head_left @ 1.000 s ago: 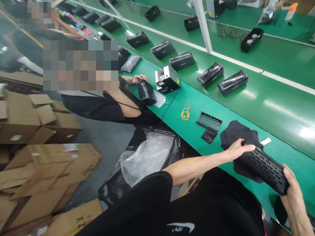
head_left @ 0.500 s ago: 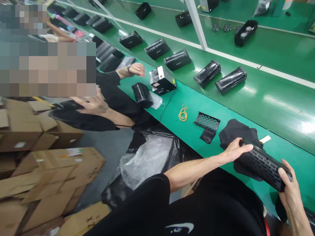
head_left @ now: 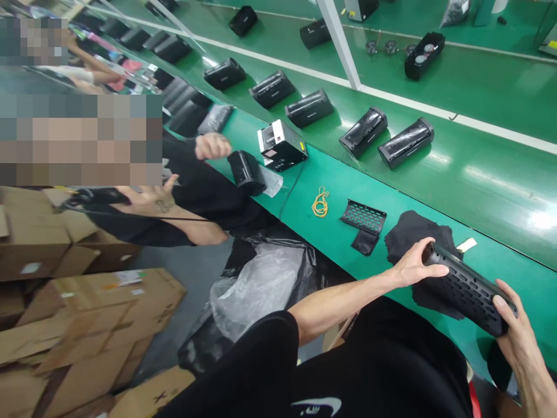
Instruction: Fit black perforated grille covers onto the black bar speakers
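A black perforated speaker grille (head_left: 472,288) with rows of oval slots is held tilted between my two hands at the bench's right side. My left hand (head_left: 415,264) grips its far left end, thumb along the slotted face. Around its near right end my right hand (head_left: 513,319) is closed, thumb on top. Beneath the grille lies a pile of black cloth pieces (head_left: 415,235), partly covered. Left of the pile, another slotted grille (head_left: 365,216) rests on the bench with a small black cloth piece (head_left: 364,242) against it.
A yellow cord bundle (head_left: 320,203), a black-and-silver box (head_left: 282,148) and a black speaker housing (head_left: 246,172) sit along the green bench (head_left: 331,244). Several black speakers (head_left: 407,142) line the green conveyor behind. A co-worker's hands (head_left: 213,146) are at left, above cardboard boxes (head_left: 117,313).
The grille has turned slightly in my hands, which keep their hold at both ends. The co-worker's raised hand has moved left and down, away from the box.
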`<control>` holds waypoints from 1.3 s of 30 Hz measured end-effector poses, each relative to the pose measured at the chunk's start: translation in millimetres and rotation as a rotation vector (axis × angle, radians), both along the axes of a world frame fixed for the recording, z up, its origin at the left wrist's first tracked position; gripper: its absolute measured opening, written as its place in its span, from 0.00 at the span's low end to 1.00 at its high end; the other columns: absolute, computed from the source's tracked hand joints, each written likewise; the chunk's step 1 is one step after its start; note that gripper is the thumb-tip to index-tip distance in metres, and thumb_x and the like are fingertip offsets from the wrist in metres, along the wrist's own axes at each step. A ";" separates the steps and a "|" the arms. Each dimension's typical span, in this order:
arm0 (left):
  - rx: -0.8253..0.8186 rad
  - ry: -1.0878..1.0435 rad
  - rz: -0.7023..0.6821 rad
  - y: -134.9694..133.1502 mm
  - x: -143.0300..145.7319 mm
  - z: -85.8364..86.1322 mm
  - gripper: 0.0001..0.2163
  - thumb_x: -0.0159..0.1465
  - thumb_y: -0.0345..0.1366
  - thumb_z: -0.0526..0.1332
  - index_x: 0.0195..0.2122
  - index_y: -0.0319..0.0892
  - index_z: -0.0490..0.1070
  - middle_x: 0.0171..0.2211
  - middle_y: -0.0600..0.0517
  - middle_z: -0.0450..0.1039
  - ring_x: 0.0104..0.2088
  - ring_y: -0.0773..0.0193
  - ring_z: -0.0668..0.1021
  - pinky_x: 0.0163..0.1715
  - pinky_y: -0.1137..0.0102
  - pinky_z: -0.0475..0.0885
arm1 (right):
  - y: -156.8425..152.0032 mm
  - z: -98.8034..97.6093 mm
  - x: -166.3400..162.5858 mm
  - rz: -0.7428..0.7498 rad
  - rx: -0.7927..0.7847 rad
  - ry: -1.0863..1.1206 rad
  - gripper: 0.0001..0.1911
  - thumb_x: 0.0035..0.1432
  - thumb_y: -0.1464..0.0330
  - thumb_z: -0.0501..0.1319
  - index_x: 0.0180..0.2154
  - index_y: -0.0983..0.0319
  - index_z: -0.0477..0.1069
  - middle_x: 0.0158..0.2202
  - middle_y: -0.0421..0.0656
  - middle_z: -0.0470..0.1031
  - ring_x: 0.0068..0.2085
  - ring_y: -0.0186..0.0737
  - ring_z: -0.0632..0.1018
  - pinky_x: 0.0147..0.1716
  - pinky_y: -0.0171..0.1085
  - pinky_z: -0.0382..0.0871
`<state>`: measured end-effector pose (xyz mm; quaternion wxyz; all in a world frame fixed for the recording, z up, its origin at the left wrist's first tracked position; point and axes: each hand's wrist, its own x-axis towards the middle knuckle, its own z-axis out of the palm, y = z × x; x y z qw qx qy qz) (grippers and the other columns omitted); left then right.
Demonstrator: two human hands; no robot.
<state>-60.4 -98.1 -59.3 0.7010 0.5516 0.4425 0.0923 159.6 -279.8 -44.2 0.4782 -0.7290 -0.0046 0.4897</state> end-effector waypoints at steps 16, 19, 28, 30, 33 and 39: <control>-0.142 -0.289 -0.003 10.1 -7.3 -3.7 0.49 0.55 0.60 0.74 0.73 0.46 0.60 0.71 0.43 0.65 0.71 0.41 0.67 0.72 0.50 0.59 | -16.0 7.2 6.3 0.076 -0.015 -0.093 0.55 0.38 0.46 0.80 0.67 0.51 0.68 0.58 0.48 0.74 0.50 0.53 0.78 0.42 0.42 0.75; -0.126 -0.250 0.021 11.7 -3.5 -5.7 0.45 0.56 0.59 0.73 0.71 0.45 0.64 0.69 0.42 0.68 0.69 0.42 0.69 0.71 0.51 0.61 | -12.2 10.9 -0.8 0.028 -0.022 -0.139 0.50 0.43 0.44 0.78 0.65 0.52 0.70 0.54 0.47 0.77 0.50 0.53 0.79 0.45 0.42 0.74; -0.329 -0.159 -0.090 35.8 7.0 -8.5 0.52 0.52 0.54 0.77 0.76 0.54 0.56 0.60 0.42 0.72 0.53 0.49 0.79 0.46 0.58 0.81 | -16.9 3.3 0.6 0.079 0.028 0.053 0.59 0.41 0.50 0.81 0.71 0.48 0.60 0.63 0.48 0.72 0.59 0.60 0.75 0.61 0.61 0.69; -0.266 -0.147 -0.087 38.8 9.4 -5.9 0.48 0.55 0.55 0.75 0.75 0.54 0.59 0.60 0.42 0.72 0.51 0.51 0.80 0.40 0.62 0.81 | -20.5 6.0 -2.9 0.086 0.046 0.051 0.58 0.41 0.52 0.82 0.70 0.50 0.61 0.62 0.49 0.73 0.59 0.60 0.75 0.62 0.63 0.66; -0.208 -0.099 -0.108 44.7 18.2 -5.6 0.46 0.57 0.57 0.73 0.74 0.53 0.61 0.61 0.42 0.72 0.48 0.52 0.80 0.38 0.64 0.80 | -21.6 7.7 -12.3 0.012 0.067 0.081 0.50 0.45 0.53 0.80 0.67 0.52 0.64 0.61 0.50 0.74 0.58 0.60 0.76 0.58 0.62 0.72; -0.182 -0.110 -0.031 69.0 55.6 -26.0 0.49 0.58 0.62 0.71 0.76 0.53 0.56 0.68 0.36 0.66 0.52 0.50 0.79 0.43 0.60 0.79 | 13.9 -13.8 11.5 -0.134 0.162 0.113 0.39 0.48 0.58 0.79 0.60 0.53 0.71 0.63 0.50 0.72 0.59 0.62 0.76 0.52 0.65 0.77</control>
